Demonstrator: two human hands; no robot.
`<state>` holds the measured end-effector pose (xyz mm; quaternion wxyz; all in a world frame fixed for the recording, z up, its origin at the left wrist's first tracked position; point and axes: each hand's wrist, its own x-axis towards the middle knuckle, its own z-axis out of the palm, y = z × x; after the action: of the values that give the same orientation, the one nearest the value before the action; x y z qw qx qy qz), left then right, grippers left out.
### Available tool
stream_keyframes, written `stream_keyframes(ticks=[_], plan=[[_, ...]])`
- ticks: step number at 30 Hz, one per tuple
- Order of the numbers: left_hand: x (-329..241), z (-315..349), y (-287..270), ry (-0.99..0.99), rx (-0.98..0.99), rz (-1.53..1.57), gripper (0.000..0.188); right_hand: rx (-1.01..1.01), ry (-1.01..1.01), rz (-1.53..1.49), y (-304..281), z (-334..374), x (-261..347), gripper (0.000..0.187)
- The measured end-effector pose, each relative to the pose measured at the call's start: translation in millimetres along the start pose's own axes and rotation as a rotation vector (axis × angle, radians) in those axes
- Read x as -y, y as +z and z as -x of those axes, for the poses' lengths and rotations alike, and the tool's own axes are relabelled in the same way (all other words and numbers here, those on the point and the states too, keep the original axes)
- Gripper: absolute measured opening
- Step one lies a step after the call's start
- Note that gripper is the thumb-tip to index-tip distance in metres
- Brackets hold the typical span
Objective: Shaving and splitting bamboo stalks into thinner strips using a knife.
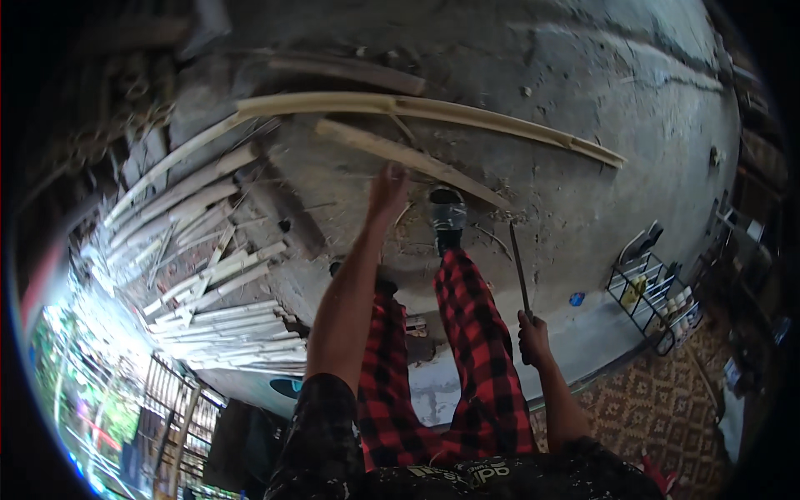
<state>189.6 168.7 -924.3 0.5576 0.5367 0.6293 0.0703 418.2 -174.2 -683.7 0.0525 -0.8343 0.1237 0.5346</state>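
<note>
Head view, blade (519, 271) jutting from right fingers (525, 327)

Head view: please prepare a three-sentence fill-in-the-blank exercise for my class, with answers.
1. The right hand grips the long, thin, dark blade at its ____ (upper/lower) end.
2. The left hand appears ____ (above/below) the long, pale bamboo strip.
3. The black checked trousers also show the colour ____.

Missing words: lower; below; red.
</note>
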Motion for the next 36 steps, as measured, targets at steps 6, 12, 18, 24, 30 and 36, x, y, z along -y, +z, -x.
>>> stream_keyframes(ticks=[6, 12, 18, 24, 30, 36], plan=[[-34, -143, 74, 0.551, -0.160, -0.622, 0.053, -0.021, 0.169, -0.332, -14, -54, -49, 0.037], [-71, -172, 145, 0.632, -0.027, -0.971, 0.041, -0.016, 0.270, -0.488, -8, -64, -88, 0.039], [-92, -151, 94, 0.691, 0.148, -1.039, 0.017, 0.066, 0.271, -0.508, 14, -40, -81, 0.041], [-188, -21, 19, 0.566, 0.272, -1.017, 0.023, 0.013, 0.118, -0.579, -15, -7, -42, 0.037], [-260, 123, -167, 0.540, 0.046, -1.092, 0.018, -0.039, -0.303, -0.450, -36, 67, 43, 0.033], [-303, 260, -308, 0.760, -0.061, -1.208, 0.009, -0.173, -0.936, -0.387, -27, 176, 88, 0.028]])
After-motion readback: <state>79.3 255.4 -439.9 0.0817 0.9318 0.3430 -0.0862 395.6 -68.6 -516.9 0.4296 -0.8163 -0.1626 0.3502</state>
